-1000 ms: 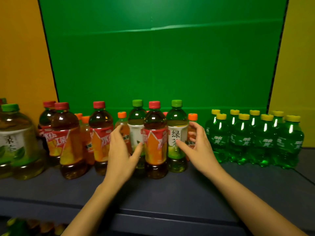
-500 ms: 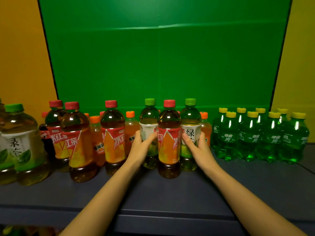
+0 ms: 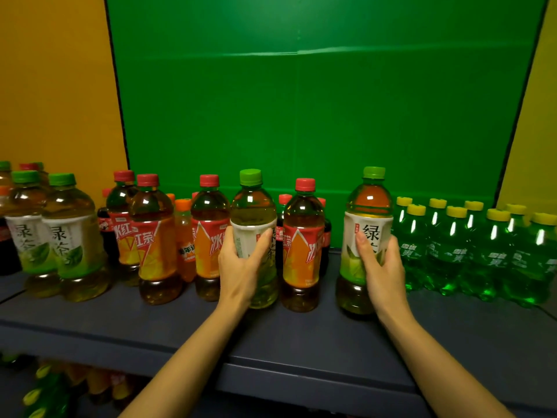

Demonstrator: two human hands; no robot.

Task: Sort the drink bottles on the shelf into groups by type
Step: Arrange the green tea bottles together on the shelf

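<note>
My left hand (image 3: 241,267) grips a green-capped green tea bottle (image 3: 253,212) at its white label, in the middle of the dark shelf (image 3: 286,339). My right hand (image 3: 379,270) holds a second green tea bottle (image 3: 369,206) to the right, near the front. A red-capped iced black tea bottle (image 3: 303,236) stands between the two held bottles. More iced black tea bottles (image 3: 150,236) stand to the left. Two large green tea bottles (image 3: 69,236) stand at the far left.
Several small green soda bottles (image 3: 476,248) with yellow caps crowd the right end of the shelf. Small orange soda bottles (image 3: 184,236) and dark cola bottles (image 3: 324,236) sit behind the front row. A lower shelf (image 3: 60,387) holds more bottles. A green backboard (image 3: 301,116) closes the rear.
Both hands closed around the two green tea bottles flanking the iced black tea bottle. The right one has been pulled forward and to the right, away from the row.
</note>
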